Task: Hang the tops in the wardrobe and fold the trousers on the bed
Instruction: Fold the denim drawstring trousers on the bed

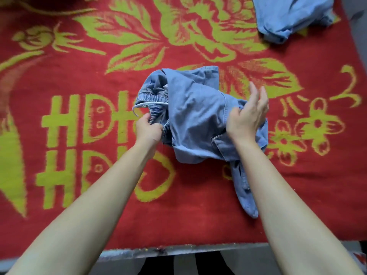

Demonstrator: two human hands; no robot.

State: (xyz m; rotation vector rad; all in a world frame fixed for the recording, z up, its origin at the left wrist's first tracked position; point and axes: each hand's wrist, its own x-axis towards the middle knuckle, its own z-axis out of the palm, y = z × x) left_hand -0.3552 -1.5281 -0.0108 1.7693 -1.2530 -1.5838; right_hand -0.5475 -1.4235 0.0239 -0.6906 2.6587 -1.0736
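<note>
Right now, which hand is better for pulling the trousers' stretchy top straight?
The left hand. It already grips the gathered waistband of the trousers. The right hand rests farther over on the crumpled leg cloth, fingers spread, so it would probably have to reach across.

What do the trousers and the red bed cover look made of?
The trousers: faded blue denim, matte, going by stitched seams and gathered elastic waistband. The bed cover: probably woven blanket or towelling cloth, matte, its pattern fuzzy at the edges.
</note>
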